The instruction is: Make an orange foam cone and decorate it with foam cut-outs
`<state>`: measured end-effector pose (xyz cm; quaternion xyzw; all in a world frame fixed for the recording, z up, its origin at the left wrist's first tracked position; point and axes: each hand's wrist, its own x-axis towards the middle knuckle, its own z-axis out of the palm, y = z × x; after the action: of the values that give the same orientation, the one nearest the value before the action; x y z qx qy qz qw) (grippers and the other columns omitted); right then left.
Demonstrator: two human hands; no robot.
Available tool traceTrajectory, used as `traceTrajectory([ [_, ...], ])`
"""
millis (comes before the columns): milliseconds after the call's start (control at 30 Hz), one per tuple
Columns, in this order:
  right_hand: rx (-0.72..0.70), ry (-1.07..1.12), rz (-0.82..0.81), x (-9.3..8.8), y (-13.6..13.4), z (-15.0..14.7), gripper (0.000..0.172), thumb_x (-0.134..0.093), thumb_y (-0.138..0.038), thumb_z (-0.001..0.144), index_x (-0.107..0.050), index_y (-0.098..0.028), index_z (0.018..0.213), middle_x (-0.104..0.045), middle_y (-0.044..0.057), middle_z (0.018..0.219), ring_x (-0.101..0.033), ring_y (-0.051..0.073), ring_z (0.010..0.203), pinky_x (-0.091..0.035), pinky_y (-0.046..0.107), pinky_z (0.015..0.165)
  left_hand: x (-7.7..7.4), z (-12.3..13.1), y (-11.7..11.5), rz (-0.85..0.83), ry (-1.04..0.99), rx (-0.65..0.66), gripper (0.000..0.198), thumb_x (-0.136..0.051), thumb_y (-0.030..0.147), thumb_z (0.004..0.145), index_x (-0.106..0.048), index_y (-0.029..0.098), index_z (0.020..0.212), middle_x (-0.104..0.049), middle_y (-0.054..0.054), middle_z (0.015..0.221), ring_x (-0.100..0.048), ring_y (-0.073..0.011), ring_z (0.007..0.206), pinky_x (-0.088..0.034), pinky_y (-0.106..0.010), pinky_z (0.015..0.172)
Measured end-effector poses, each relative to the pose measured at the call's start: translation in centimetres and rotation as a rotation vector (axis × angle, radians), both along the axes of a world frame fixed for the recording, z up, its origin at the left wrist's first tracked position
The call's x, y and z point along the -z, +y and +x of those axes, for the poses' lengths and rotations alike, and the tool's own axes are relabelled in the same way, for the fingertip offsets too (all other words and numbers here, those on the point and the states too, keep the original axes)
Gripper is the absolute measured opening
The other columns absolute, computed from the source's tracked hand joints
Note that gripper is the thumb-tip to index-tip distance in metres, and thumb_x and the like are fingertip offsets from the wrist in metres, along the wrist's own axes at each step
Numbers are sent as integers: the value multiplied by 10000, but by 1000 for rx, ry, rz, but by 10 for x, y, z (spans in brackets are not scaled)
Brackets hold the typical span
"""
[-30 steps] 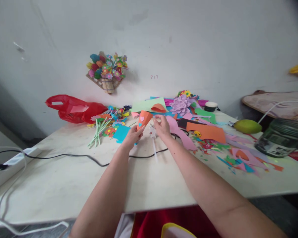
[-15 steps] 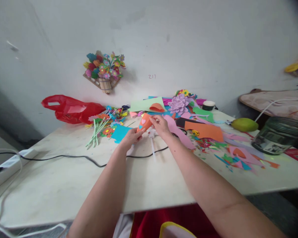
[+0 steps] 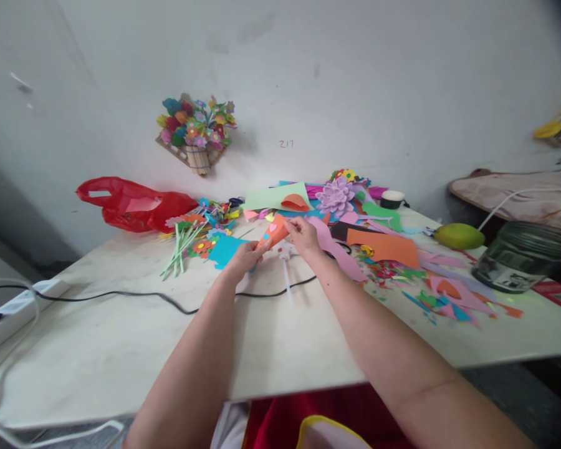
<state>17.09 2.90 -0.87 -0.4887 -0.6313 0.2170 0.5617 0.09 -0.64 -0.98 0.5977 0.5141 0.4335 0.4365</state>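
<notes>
An orange foam-paper cone [image 3: 275, 230] with pink and blue hearts on it is held above the table between both hands. My left hand [image 3: 246, 257] grips its lower, narrow end. At its upper right edge, my right hand [image 3: 303, 234] pinches the orange sheet between thumb and fingers. Below the hands lies a white glue gun [image 3: 285, 251] with a clear glue stick [image 3: 287, 280] poking out toward me, partly hidden. A blue foam sheet [image 3: 227, 249] lies just left of my left hand, and a pink curved strip [image 3: 336, 249] is right of my right hand.
Light green stems [image 3: 180, 246] and a red plastic bag [image 3: 135, 206] are at left. A black cable [image 3: 159, 297] crosses the table. Orange foam [image 3: 383, 247], scraps [image 3: 453, 299] and a glass jar [image 3: 518, 255] are at right. A lilac flower [image 3: 336, 196] stands behind.
The cone has turned a little, its top tilting to the right. Both hands keep hold of it and have barely shifted.
</notes>
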Motion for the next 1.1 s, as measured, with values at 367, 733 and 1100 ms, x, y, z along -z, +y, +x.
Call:
traceTrajectory([
  [367,-151,279,-153,-3,-3,4,357,-535,-543,710,-537,-195,790,-516,-23,594,-497,111,486,-364,218,407,3,-9,6,80,199,-97,498,-560,649,657,-573,161,559,-431,18,448,-327,-78,391,-228,-218,397],
  [733,-327,449,-179,-1,0,6,352,-648,-505,633,-543,-173,687,-504,-41,484,-499,93,395,-330,186,330,3,-12,10,142,226,-168,491,-467,611,739,-450,181,503,-408,25,389,-320,-74,355,-235,-215,390],
  [1100,-333,456,-183,0,0,7,337,-665,-472,621,-596,-150,695,-543,-20,506,-514,86,416,-344,175,345,4,-15,15,150,69,-261,457,-470,565,771,-459,181,523,-424,19,379,-349,-72,335,-242,-202,360],
])
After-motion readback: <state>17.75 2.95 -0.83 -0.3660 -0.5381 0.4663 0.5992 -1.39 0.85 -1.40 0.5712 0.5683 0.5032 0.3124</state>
